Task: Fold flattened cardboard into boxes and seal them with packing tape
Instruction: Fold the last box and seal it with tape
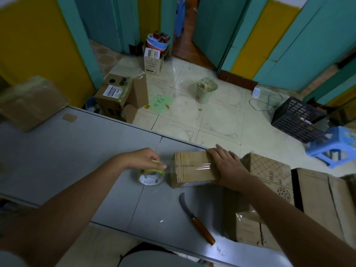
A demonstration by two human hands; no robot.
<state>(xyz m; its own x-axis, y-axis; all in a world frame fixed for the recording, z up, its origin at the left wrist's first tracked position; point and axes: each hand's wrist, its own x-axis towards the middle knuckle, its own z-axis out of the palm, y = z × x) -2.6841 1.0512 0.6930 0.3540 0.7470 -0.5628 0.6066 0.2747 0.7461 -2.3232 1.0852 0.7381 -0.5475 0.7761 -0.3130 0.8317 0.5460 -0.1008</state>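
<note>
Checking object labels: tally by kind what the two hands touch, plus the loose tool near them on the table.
Tape roll: 1, gripped by the left hand
Box: 1, the right hand presses on it
Knife: 1, lying loose
Total: 3

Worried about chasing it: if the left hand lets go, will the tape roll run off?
Probably not far. The tape roll is round, so it may roll on the smooth table, but its strip looks stuck to the box, likely tethering it.
</note>
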